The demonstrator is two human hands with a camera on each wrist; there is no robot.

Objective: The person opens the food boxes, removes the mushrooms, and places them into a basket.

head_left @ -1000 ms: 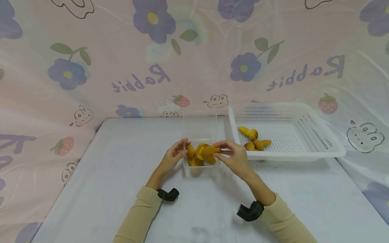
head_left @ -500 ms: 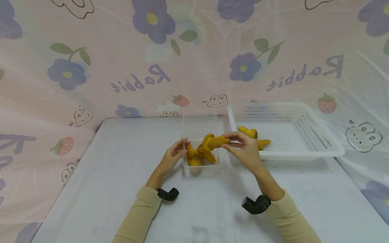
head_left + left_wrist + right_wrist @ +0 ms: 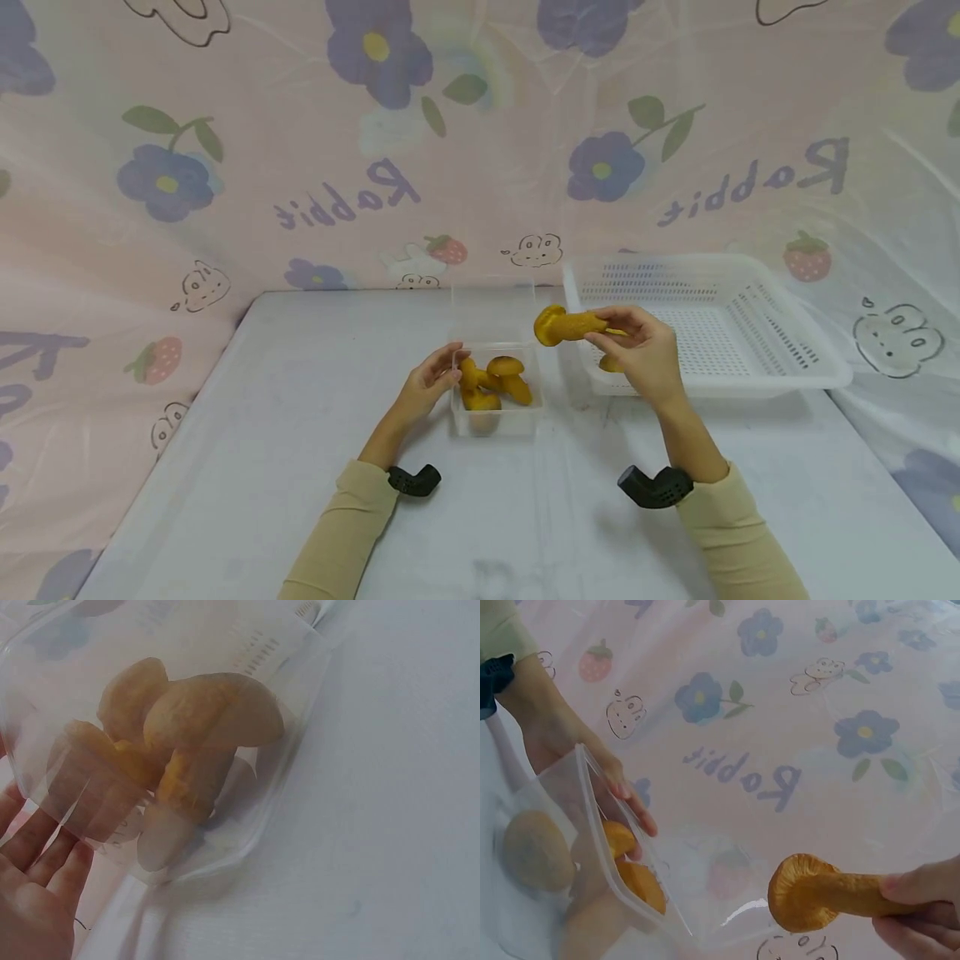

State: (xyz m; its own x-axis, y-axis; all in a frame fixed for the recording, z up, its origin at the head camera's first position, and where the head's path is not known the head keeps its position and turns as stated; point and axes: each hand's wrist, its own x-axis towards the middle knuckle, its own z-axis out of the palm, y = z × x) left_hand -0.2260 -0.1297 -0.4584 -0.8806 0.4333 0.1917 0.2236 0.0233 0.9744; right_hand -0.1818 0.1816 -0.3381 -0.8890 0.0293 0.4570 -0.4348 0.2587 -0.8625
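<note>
My right hand (image 3: 652, 358) pinches a yellow-brown mushroom (image 3: 550, 327) by the end of its stem, cap pointing left, in the air between box and basket. The right wrist view shows the gills under this mushroom's cap (image 3: 799, 892), with thumb and fingers on the stem. My left hand (image 3: 420, 396) grips the left side of a clear plastic box (image 3: 498, 423). Several similar mushrooms (image 3: 514, 385) lie inside; through the box wall the left wrist view shows one large cap (image 3: 214, 712) on top. The box's clear lid (image 3: 492, 310) stands raised behind it.
A white perforated basket (image 3: 787, 379) stands at the back right; a mushroom (image 3: 611, 364) in it is partly hidden behind my right hand. A patterned curtain (image 3: 480, 167) hangs behind the white table (image 3: 337, 358). Both wrists wear black camera mounts (image 3: 656, 487).
My right hand has lifted the mushroom away from over the box, moving right and back toward the basket. The left hand has stayed on the box, and the mushrooms inside now show more fully.
</note>
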